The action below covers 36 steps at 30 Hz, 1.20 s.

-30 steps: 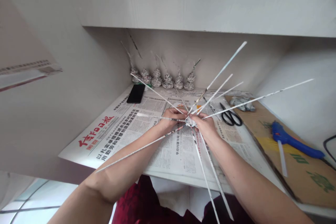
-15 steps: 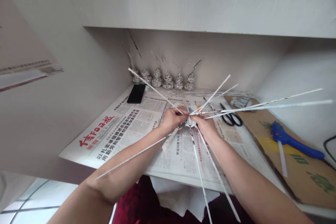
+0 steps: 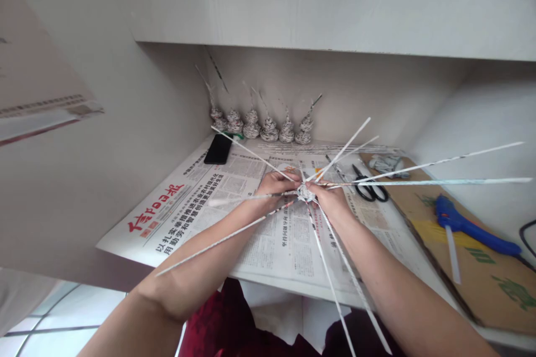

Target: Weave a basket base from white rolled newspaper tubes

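Between my two hands is a small woven piece of rolled newspaper (image 3: 306,192), a knotted round centre with several long paper rods sticking out all around like spokes. My left hand (image 3: 278,183) is closed on its left side, fingers pinching near the base of the rods. My right hand (image 3: 330,198) grips the right side, thumb at the centre. One paper rod (image 3: 238,199) crosses over my left wrist, its outer end blurred. Another paper rod (image 3: 218,240) lies above my left forearm. Two more point down over the table edge past my right forearm.
Newspaper (image 3: 184,217) covers the table. Several small gourd-shaped woven pieces (image 3: 269,129) line the back wall, with a black phone (image 3: 218,148) before them. Loose paper rods (image 3: 293,149) lie behind my hands. Black scissors (image 3: 371,189), cardboard (image 3: 473,268) and a blue glue gun (image 3: 473,227) are at right.
The woven piece has turned slightly in my hands. A paper rod now sweeps out left over my left wrist, and the lower rods have shifted right. Both hands keep their hold.
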Tool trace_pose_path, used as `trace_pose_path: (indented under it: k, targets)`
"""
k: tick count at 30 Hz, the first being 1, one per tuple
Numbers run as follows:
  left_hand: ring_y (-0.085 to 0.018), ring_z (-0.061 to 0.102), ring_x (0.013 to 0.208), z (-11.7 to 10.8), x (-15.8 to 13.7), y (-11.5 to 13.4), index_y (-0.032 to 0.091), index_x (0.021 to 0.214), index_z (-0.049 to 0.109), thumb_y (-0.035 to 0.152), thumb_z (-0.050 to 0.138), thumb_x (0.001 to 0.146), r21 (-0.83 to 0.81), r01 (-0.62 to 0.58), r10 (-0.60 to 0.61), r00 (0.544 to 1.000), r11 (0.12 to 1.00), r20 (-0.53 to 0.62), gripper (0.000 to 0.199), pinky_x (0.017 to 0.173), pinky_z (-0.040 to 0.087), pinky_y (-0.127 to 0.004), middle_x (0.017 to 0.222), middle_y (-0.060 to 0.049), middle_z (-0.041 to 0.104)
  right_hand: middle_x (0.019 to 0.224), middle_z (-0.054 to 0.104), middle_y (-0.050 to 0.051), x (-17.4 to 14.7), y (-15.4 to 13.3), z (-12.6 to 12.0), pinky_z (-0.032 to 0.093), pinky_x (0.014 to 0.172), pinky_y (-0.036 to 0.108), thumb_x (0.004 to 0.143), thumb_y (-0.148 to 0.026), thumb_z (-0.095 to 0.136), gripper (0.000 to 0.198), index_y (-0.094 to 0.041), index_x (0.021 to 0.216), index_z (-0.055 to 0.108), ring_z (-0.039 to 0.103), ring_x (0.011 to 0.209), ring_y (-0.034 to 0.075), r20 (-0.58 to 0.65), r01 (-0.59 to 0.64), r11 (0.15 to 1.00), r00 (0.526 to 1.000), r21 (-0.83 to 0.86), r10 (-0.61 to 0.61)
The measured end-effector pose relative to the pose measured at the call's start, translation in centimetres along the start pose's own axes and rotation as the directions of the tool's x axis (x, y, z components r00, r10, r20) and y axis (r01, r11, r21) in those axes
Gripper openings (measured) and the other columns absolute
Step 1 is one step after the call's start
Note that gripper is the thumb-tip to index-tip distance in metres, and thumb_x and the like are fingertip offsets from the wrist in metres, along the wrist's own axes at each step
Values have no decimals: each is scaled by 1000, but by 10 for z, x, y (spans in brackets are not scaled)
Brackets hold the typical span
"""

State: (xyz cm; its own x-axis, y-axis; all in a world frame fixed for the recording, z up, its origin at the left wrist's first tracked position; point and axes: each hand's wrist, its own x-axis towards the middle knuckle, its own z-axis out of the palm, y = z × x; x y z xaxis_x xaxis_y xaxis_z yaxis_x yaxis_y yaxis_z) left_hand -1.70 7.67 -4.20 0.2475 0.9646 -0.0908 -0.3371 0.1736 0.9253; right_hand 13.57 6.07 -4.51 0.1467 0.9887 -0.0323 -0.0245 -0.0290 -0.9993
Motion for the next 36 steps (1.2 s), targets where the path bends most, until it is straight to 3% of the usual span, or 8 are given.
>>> trace_pose_path:
  k: [3, 6, 12, 16, 22, 25, 30, 36]
  targets:
    - [-15, 64, 61, -5, 4, -2, 11, 78, 69, 16, 84, 55, -106, 94, -86, 993, 990, 81, 28, 62, 51, -28, 69, -5, 67, 50, 59, -2, -1, -2, 0, 36, 34, 24, 61, -38, 75, 26, -16, 74, 69, 45, 36, 11, -47, 10, 999, 999, -42, -12]
    - [-14, 65, 66, -4, 4, -1, 11, 78, 69, 16, 84, 56, -109, 131, -124, 990, 985, 70, 27, 68, 52, -27, 71, -4, 67, 53, 62, -1, -2, -3, -1, 34, 35, 24, 62, -40, 75, 27, -16, 74, 70, 45, 38, 10, -52, 49, 996, 997, -79, -53]
    - [-13, 63, 57, 4, 0, 3, 9, 75, 68, 14, 88, 51, -97, 96, -94, 995, 991, 25, 31, 62, 51, -26, 65, -4, 68, 56, 65, 2, -1, -3, -3, 37, 39, 25, 61, -43, 78, 31, -16, 74, 72, 51, 42, 13, -29, 105, 986, 994, -129, -109]
    - [-14, 67, 64, 3, 3, 1, 9, 78, 68, 9, 89, 46, -141, 86, -88, 996, 986, -6, 38, 72, 53, -28, 68, -4, 70, 50, 61, 0, -7, -10, -2, 37, 35, 25, 59, -47, 80, 33, -17, 63, 66, 48, 38, 12, 2, 44, 997, 999, -59, -44]
    - [-14, 67, 69, 2, 8, 2, 7, 84, 71, 13, 90, 46, -131, 134, -108, 976, 982, 190, 43, 80, 51, -30, 72, -6, 72, 46, 58, -1, -12, -18, 0, 35, 33, 23, 57, -49, 80, 38, -18, 56, 59, 46, 36, 10, -40, 7, 1000, 999, -6, -7]
    - [-13, 65, 66, 3, 9, 1, 7, 80, 72, 19, 92, 45, -129, 116, -89, 976, 985, 198, 42, 76, 50, -29, 70, -5, 71, 45, 56, -3, -9, -15, -1, 34, 32, 23, 59, -50, 80, 39, -18, 57, 59, 45, 36, 10, -17, 43, 999, 999, -15, -43]
    - [-11, 59, 56, 5, 6, -2, 10, 72, 69, 27, 93, 41, -75, 49, -41, 994, 996, 101, 43, 62, 46, -25, 60, -1, 66, 45, 55, -4, -5, -7, -2, 34, 31, 24, 61, -58, 78, 43, -18, 61, 60, 44, 34, 10, 12, 24, 999, 1000, -49, -23]
    - [-9, 51, 49, 8, 0, 3, 12, 69, 70, 29, 88, 52, 118, 9, -18, 997, 993, 81, 30, 53, 40, -23, 55, 0, 62, 43, 57, -3, -5, -4, -1, 35, 28, 25, 60, -60, 78, 46, -21, 59, 52, 45, 31, 12, -61, 20, 998, 998, -55, -23]
